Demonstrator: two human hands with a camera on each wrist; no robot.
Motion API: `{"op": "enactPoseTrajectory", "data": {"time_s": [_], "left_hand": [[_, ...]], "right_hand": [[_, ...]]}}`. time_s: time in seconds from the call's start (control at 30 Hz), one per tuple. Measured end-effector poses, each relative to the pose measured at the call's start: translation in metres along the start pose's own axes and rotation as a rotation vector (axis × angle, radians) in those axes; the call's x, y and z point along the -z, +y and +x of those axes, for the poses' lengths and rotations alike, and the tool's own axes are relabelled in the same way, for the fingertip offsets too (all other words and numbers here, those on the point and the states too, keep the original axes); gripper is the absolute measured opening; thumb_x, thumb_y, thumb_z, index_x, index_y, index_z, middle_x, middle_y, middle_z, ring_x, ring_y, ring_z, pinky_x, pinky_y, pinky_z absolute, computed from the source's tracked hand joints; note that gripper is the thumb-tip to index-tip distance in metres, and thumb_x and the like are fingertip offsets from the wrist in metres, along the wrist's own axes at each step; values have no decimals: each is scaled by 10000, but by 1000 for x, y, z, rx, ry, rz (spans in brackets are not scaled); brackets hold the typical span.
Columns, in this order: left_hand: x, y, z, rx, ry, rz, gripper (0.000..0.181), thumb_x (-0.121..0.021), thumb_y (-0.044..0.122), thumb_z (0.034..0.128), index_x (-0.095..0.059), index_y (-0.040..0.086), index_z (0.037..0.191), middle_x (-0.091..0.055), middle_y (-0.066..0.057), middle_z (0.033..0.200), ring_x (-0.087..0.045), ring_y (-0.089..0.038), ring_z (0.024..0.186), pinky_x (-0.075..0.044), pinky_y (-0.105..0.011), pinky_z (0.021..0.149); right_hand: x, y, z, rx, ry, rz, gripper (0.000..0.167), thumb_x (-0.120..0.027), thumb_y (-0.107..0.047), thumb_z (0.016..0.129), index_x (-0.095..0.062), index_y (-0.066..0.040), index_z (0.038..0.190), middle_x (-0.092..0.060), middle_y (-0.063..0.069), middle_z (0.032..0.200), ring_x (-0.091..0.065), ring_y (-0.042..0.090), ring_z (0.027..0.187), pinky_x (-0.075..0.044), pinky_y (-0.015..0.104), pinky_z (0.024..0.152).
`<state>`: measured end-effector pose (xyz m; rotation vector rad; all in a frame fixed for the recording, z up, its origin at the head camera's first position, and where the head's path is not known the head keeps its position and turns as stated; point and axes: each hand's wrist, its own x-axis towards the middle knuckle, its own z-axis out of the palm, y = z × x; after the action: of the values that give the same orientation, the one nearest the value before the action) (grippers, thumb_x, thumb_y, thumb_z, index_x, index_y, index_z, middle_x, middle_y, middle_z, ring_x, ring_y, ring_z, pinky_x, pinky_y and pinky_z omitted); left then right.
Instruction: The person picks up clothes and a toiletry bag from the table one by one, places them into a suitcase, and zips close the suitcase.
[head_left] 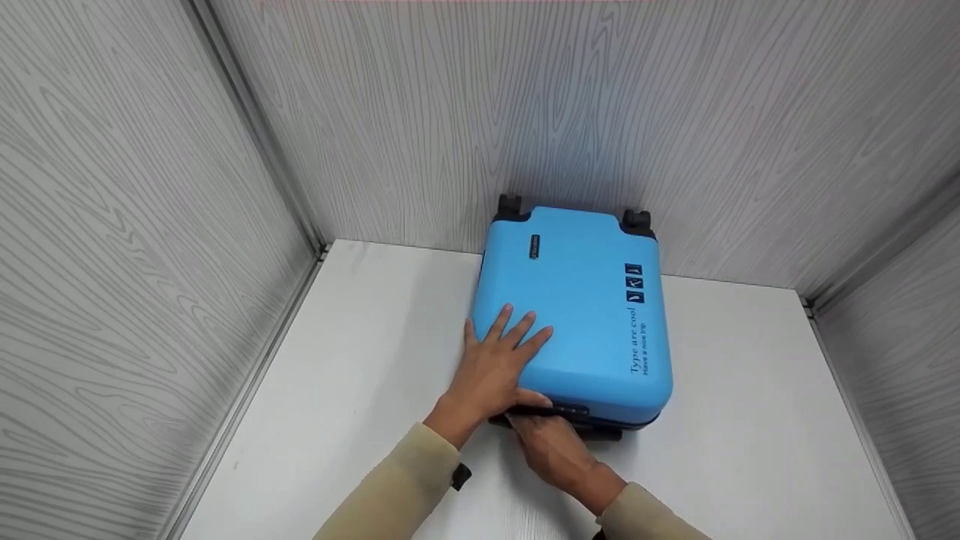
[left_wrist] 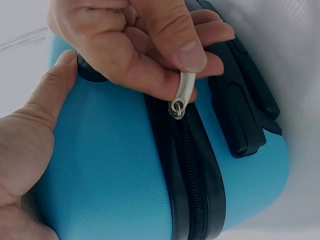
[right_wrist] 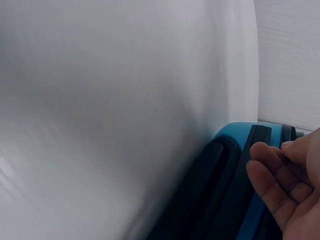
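Note:
A bright blue hard-shell suitcase [head_left: 577, 315] lies flat with its wheels toward the back wall. My left hand [head_left: 491, 369] rests on its near left corner, fingers spread straight over the shell and thumb at the near edge. At the suitcase's near end, my right hand [head_left: 553, 450] pinches a silver zipper pull [left_wrist: 187, 88] between thumb and forefinger, best seen in the left wrist view. Below the pull runs the black zipper [left_wrist: 192, 185], its teeth together along the visible stretch. A black carry handle [left_wrist: 242, 122] lies beside it.
The suitcase sits on a white tabletop [head_left: 375, 322]. Grey wood-grain panels stand at the back [head_left: 420, 120], left [head_left: 112, 225] and right. Two black wheels [head_left: 637, 220] are close to the back panel.

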<state>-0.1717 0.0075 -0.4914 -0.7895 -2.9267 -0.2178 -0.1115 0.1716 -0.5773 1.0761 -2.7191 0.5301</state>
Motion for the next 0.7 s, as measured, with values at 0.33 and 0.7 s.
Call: {"op": "enactPoseTrajectory", "data": {"time_s": [0.33,0.7], "left_hand": [[1,-1,-2,-5,-9,-10,1119,-713,829,771,-273,357,1685,-241,14,1760,-117,-332,1647,-202,-812,1168],[1,-6,-5,7,37,-164,876,-535,766,955,-375,268,1658,-304,-2,1737,-155,-296,1643,-158,-774,1211]], "right_hand": [[3,-4,0,-73,-27,22,274,-680,-65,1010,-680,-67,1284,-746,77,1032,-744,214,864,-614,369,698],[16,-1,-10,-103,50,-16,114,-766,-75,939,-728,-103,1043,-747,43,911,-738,217,797,-585,395,640]]}}
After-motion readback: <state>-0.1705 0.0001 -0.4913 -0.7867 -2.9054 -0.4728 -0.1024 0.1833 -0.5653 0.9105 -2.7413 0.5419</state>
